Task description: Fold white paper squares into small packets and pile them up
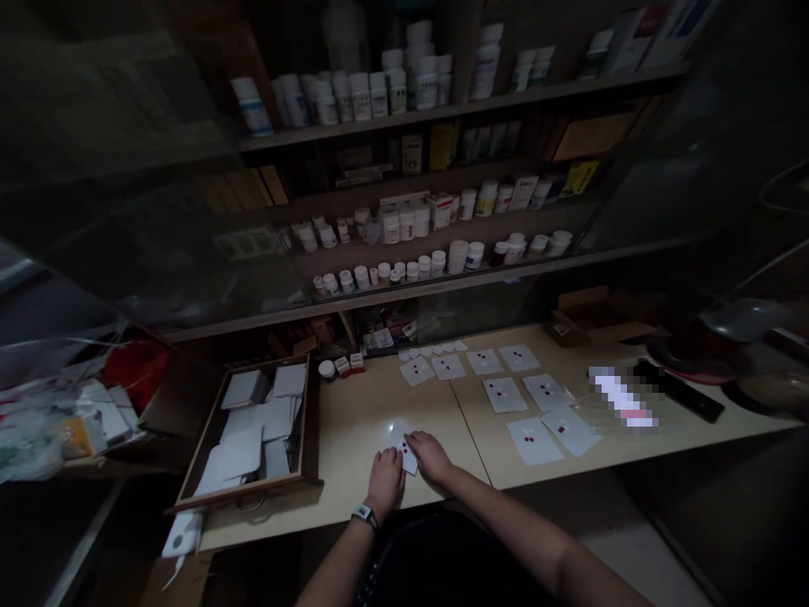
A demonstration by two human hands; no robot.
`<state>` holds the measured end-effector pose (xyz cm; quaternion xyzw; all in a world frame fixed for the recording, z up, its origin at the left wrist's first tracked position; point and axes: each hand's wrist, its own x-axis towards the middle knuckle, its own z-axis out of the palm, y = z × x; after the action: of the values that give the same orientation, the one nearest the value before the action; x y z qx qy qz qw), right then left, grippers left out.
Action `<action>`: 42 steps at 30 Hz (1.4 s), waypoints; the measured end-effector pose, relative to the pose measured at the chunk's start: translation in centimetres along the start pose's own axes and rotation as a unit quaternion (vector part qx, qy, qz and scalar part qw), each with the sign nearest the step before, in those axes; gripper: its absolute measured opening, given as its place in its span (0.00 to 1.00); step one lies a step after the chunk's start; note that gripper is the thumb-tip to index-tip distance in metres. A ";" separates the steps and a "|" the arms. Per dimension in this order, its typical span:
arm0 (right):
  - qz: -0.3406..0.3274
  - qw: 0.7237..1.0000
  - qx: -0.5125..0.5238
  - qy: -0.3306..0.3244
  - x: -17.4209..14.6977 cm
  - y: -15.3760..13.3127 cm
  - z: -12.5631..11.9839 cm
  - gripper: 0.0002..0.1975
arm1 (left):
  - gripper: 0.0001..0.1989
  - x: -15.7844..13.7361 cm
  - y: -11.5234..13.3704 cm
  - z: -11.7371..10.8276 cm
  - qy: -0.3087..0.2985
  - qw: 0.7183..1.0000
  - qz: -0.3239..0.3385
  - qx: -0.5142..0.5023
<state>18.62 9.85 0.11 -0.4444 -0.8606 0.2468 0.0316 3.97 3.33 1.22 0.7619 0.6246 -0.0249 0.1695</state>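
Observation:
A small white paper sheet (409,463) lies on the table in front of me, with red pills on it. My left hand (385,479) holds its left edge, fingers curled and closed; a watch (362,512) is on that wrist. At the sheet's right edge, my right hand (431,456) pinches the paper with closed fingers. The exact fingertip contact is partly hidden. To the right, several more white paper sheets (535,451) are spread out flat, each bearing small red pills and some paler ones.
A wooden drawer (314,459) full of white paper packets (243,447) sits at left. Small boxes and a white jar (327,370) stand behind it. Shelves of medicine bottles (390,226) rise at the back. An open carton (569,324) and a black phone-like object (692,396) lie right.

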 end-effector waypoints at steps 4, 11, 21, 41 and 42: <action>-0.002 0.999 -0.011 -0.030 0.7 -0.6 -0.5 0.14 | 0.11 0.2 -0.6 0.7 0.020 0.999 0.000 -0.027; -0.030 0.998 -0.036 -0.031 1.3 -1.0 -0.5 0.14 | 0.10 0.3 -1.0 1.2 0.037 0.999 0.012 -0.036; -0.060 0.997 0.055 -0.003 -1.8 2.4 0.6 0.17 | 0.12 0.4 -1.3 1.5 0.059 0.998 0.017 -0.019; 0.142 0.984 0.103 0.035 2.4 1.0 0.8 0.07 | 0.11 3.0 -0.4 -0.3 0.090 0.964 -0.218 -0.120; 0.146 0.984 0.098 0.033 2.4 0.9 0.9 0.07 | 0.11 3.1 -0.4 -0.1 0.093 0.965 -0.217 -0.118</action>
<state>17.61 11.88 -1.47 -0.5675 -0.7568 0.3174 0.0668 4.26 6.31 0.51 0.5818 0.7865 0.0833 0.1897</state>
